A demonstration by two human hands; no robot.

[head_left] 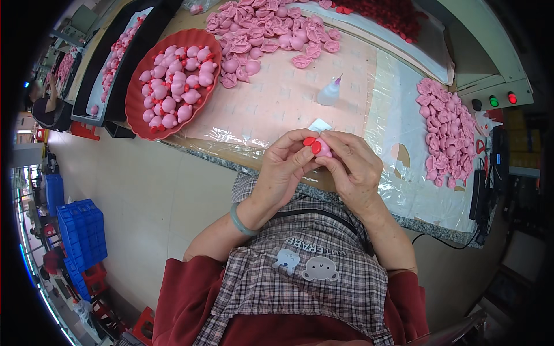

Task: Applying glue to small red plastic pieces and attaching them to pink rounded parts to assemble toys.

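Close to the table's front edge, my left hand [284, 167] and my right hand [356, 168] meet around a small pink rounded figure piece [324, 150]. Two glossy red oval parts [312, 143] sit on its left side, pinched by my left thumb and fingers. My right thumb and fingers grip the pink side and partly cover it. Just beyond my fingertips lies a small white square pad [319, 124]. A squeeze bottle [329, 92] with a thin purple needle tip stands upright behind the pad.
A red scalloped bowl [134, 109] at the left holds pink pieces with red parts. Loose pink pieces [271, 26] are heaped at the back, and another heap [447, 132] lies right. Red pieces [386, 17] fill a far tray. A black tray [109, 98] stands far left.
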